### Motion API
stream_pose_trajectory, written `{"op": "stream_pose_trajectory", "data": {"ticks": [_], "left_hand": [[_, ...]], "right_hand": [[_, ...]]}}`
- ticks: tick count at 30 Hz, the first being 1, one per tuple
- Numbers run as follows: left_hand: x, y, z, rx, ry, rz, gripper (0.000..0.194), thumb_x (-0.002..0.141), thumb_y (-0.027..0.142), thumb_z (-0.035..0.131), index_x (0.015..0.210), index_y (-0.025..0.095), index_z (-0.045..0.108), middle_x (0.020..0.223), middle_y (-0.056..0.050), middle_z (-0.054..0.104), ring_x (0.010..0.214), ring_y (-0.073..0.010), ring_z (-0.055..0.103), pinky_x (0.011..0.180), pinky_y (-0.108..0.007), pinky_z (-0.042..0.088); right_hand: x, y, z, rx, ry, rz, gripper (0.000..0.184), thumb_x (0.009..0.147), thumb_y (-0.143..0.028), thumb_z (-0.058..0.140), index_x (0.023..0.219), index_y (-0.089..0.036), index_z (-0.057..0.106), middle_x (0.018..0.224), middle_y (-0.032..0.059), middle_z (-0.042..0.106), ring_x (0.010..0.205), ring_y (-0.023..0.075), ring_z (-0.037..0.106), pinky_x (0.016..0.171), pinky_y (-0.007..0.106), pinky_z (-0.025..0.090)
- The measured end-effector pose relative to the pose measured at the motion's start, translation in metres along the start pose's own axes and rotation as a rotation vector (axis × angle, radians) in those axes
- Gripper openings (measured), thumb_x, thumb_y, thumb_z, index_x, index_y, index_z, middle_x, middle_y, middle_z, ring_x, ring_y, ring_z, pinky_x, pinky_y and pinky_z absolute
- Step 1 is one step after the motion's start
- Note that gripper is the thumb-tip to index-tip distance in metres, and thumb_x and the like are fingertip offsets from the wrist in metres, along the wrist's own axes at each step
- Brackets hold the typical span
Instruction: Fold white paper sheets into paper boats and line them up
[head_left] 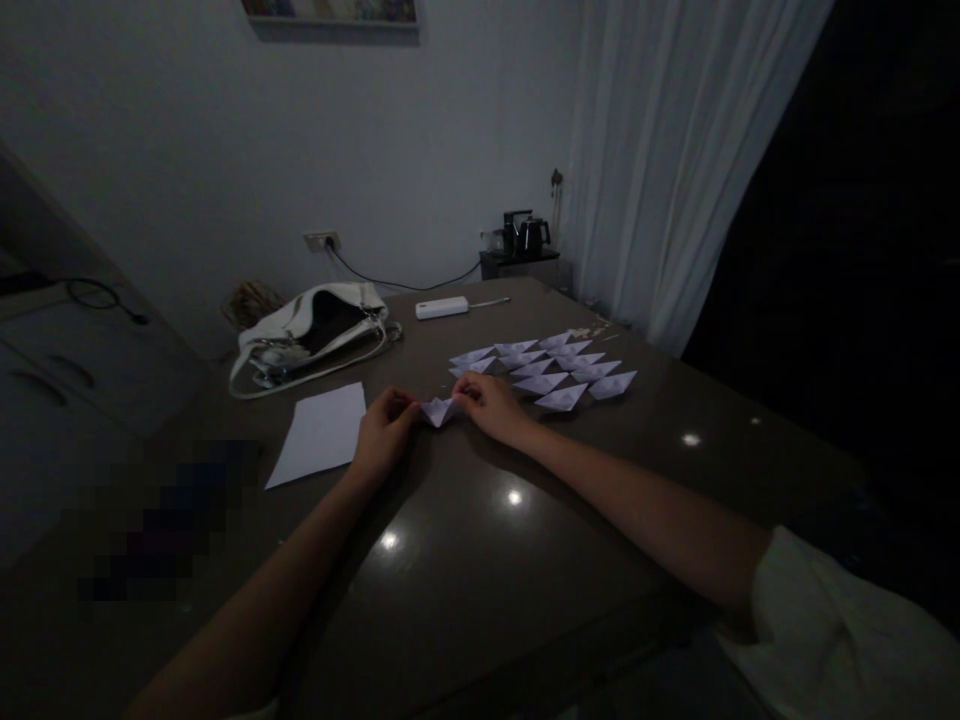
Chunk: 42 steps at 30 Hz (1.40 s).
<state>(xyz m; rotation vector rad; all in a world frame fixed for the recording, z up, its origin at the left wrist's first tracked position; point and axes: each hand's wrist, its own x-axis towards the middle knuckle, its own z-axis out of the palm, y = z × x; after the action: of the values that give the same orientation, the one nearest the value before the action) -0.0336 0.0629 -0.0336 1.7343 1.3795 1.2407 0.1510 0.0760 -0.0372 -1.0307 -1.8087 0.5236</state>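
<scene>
Paper boat (438,413) over the counter (450,590), pinched by left hand (385,428) (nine o'clock) and right hand (489,403) (three o'clock): uneven pulling could tear it; a slip could scatter neighbouring boats (562,398) at two o'clock.

Hands: 2, left hand (385,426) and right hand (492,402). Held paper boat (437,412): 1. Clock positions from it: grouped paper boats (541,382), 2 o'clock, about a dozen, overlapping, exact count unclear; white sheet (321,435), 9 o'clock, 1 visible; handbag (294,316), 10 o'clock, 1; white device (441,308), 12 o'clock, 1.
</scene>
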Motion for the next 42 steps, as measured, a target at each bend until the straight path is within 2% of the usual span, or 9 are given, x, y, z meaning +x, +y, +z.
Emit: {"op": "stream_pose_trajectory", "data": {"ticks": [4,9,14,22,26,30,33,37,42], "left_hand": [[0.003,-0.003,0.002,-0.176,0.025,-0.072,0.026,0.066,0.038,0.061,0.079,0.017,0.052,0.071,-0.002,0.064,0.068,-0.0185,0.063,0.067,-0.032,0.051],[0.004,-0.004,0.002,-0.27,0.022,-0.109,0.028,0.063,0.038,0.063,0.077,0.017,0.051,0.069,-0.001,0.063,0.065,-0.0171,0.063,0.066,-0.031,0.05],[0.003,-0.003,0.002,-0.442,0.056,-0.182,0.026,0.064,0.031,0.065,0.079,0.017,0.049,0.061,0.002,0.061,0.06,-0.0167,0.063,0.062,-0.029,0.05],[0.004,0.0,0.008,-0.612,0.138,-0.253,0.011,0.068,0.019,0.059,0.073,0.016,0.049,0.063,0.002,0.059,0.063,-0.0135,0.062,0.07,-0.03,0.053],[-0.001,0.003,0.007,-0.472,0.051,-0.139,0.02,0.07,0.029,0.06,0.083,0.018,0.049,0.066,0.003,0.061,0.063,-0.0151,0.063,0.066,-0.031,0.053],[-0.005,0.011,0.004,-0.244,-0.045,0.025,0.028,0.078,0.04,0.053,0.097,0.019,0.054,0.085,-0.002,0.064,0.074,-0.0176,0.064,0.069,-0.032,0.053],[-0.005,0.014,0.0,0.017,-0.079,0.17,0.032,0.078,0.046,0.055,0.087,0.016,0.061,0.104,-0.009,0.061,0.088,-0.0218,0.062,0.073,-0.033,0.054],[-0.003,0.009,-0.005,0.255,-0.182,0.373,0.03,0.07,0.043,0.068,0.079,0.015,0.063,0.11,-0.012,0.058,0.089,-0.0228,0.062,0.074,-0.035,0.055],[-0.001,0.005,-0.007,0.318,-0.226,0.422,0.027,0.074,0.036,0.064,0.09,0.015,0.066,0.11,-0.012,0.061,0.087,-0.0229,0.064,0.074,-0.036,0.056]], "right_hand": [[-0.001,0.001,0.002,0.113,-0.013,0.073,0.01,0.078,-0.008,0.05,0.074,-0.017,0.053,0.063,-0.0015,0.058,0.058,0.0118,0.056,0.058,0.023,0.043],[0.0,0.006,0.008,0.299,-0.02,0.182,0.009,0.08,-0.011,0.05,0.074,-0.019,0.047,0.063,-0.0026,0.056,0.053,0.0113,0.058,0.047,0.02,0.044],[0.005,0.016,0.014,0.521,-0.004,0.272,0.012,0.08,-0.012,0.049,0.074,-0.02,0.042,0.062,-0.0055,0.052,0.052,0.0109,0.061,0.043,0.018,0.046],[0.004,0.015,0.013,0.736,0.04,0.341,0.013,0.079,-0.019,0.054,0.076,-0.02,0.042,0.069,-0.0051,0.05,0.057,0.0108,0.062,0.057,0.026,0.054],[0.005,0.018,0.013,0.624,0.063,0.303,0.012,0.077,-0.015,0.053,0.073,-0.02,0.044,0.068,-0.0044,0.049,0.058,0.0109,0.058,0.058,0.027,0.054],[0.005,0.016,0.011,0.459,0.048,0.206,0.011,0.078,-0.012,0.05,0.072,-0.02,0.045,0.068,-0.0028,0.052,0.06,0.0123,0.058,0.056,0.025,0.052],[0.003,0.01,0.007,0.322,0.037,0.103,0.011,0.077,-0.01,0.05,0.072,-0.02,0.046,0.067,-0.0019,0.055,0.062,0.0137,0.058,0.057,0.025,0.051],[0.001,0.005,0.005,0.264,0.015,0.061,0.012,0.077,-0.008,0.047,0.073,-0.02,0.046,0.065,-0.0023,0.055,0.057,0.0135,0.059,0.055,0.025,0.049],[0.0,0.006,0.007,0.354,-0.027,0.089,0.01,0.078,-0.01,0.047,0.075,-0.02,0.046,0.067,-0.0026,0.054,0.057,0.0131,0.059,0.054,0.026,0.052]]}}
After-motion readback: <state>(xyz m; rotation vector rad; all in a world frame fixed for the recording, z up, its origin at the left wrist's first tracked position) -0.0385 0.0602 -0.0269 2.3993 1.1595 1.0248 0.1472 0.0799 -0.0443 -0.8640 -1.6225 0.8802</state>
